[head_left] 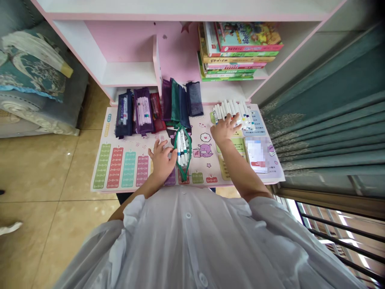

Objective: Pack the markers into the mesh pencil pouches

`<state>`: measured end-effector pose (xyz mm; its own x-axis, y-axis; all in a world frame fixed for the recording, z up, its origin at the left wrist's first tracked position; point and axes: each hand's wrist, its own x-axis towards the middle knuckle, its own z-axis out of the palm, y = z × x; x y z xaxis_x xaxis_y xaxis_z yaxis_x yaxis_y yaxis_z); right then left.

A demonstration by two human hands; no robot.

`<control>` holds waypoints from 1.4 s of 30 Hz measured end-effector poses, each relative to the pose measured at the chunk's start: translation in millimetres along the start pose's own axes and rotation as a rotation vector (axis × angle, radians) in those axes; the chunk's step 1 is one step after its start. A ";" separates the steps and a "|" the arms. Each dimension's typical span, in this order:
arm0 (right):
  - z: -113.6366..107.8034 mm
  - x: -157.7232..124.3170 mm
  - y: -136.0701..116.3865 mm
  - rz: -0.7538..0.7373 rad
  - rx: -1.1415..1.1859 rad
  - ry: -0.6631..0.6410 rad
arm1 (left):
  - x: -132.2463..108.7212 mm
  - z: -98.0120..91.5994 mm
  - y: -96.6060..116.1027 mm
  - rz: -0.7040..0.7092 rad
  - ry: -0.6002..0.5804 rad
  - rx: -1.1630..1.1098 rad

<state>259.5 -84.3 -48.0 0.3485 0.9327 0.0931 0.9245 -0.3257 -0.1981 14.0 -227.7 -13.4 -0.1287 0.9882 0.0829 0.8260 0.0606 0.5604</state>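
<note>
A green zip pouch (189, 150) lies unzipped on the desk mat, with several white markers (182, 147) inside. My left hand (161, 159) is beside it with fingers spread, and its thumb is at the pouch's left edge. My right hand (225, 128) rests at the near side of a pile of loose white markers (233, 108). Its fingers are apart over the nearest markers, and I see none lifted. Some marker caps show dark, red, yellow or blue bands.
Filled mesh pouches, navy (123, 114), purple (143, 112) and red (157, 112), lie at the back left. Flat pouches (178, 100) lie mid-back. Books (240, 52) fill the right shelf. A phone-like device (256, 155) with blurred screen lies right, near a curtain (327, 104).
</note>
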 end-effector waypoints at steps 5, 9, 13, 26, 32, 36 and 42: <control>3.6 1.7 0.8 0.003 -0.046 -0.012 | 0.5 1.1 -0.5 0.005 0.007 -0.006; -2.0 -2.8 0.2 -0.025 -0.089 -0.044 | 0.7 -0.4 1.4 -0.002 -0.006 0.001; -20.7 -23.7 -5.1 -0.099 -0.031 0.024 | 0.4 -1.0 1.6 -0.006 0.000 -0.005; -69.8 -142.5 -41.5 -0.367 0.388 0.022 | -0.4 1.8 -0.6 0.023 0.019 0.001; -68.7 -156.6 -50.0 -0.404 0.333 -0.066 | -0.4 1.8 -0.4 0.028 0.029 -0.022; -67.1 -158.6 -56.2 -0.403 0.297 -0.098 | -0.3 1.7 -1.0 0.037 0.036 -0.032; -57.1 -163.7 -57.2 -0.440 0.286 -0.069 | -0.4 4.2 -4.8 0.044 0.051 -0.035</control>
<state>158.4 -227.2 3.8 -0.0824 0.9828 0.1650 0.8987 0.1449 -0.4140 12.4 -227.8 -19.5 -0.1207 0.9814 0.1496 0.8118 0.0109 0.5838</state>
